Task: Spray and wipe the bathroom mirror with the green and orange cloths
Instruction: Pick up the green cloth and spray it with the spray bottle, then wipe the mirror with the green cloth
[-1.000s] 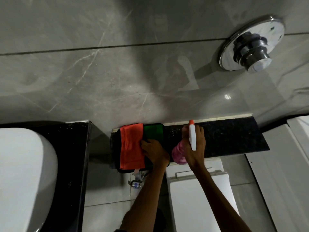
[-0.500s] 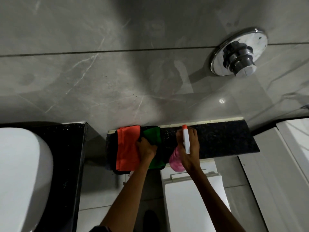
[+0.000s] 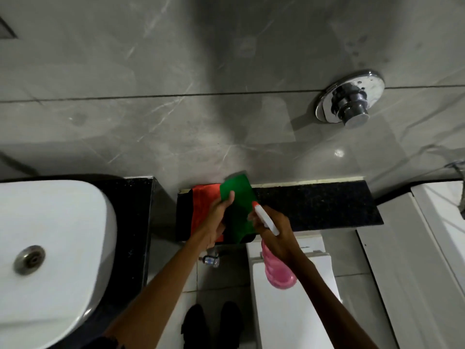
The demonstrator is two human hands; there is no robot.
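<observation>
My left hand [image 3: 217,217] grips the green cloth [image 3: 239,205] and holds it raised off the black stone ledge [image 3: 314,205], its top edge against the grey wall. The orange cloth [image 3: 202,205] lies flat on the ledge's left end, partly under my left hand. My right hand [image 3: 274,230] holds a pink spray bottle [image 3: 278,270] with a white trigger head and orange nozzle [image 3: 255,204], which touches the green cloth's right edge. No mirror is in view.
A white basin [image 3: 50,248] in a black counter fills the lower left. A white toilet tank [image 3: 289,298] stands below the ledge. A chrome flush button [image 3: 349,102] sticks out of the grey tiled wall at upper right. White panels stand at right.
My left hand has lifted the green cloth up off the ledge. The spray bottle has come down and closer to me, tilted toward the cloth. The camera has tipped downward.
</observation>
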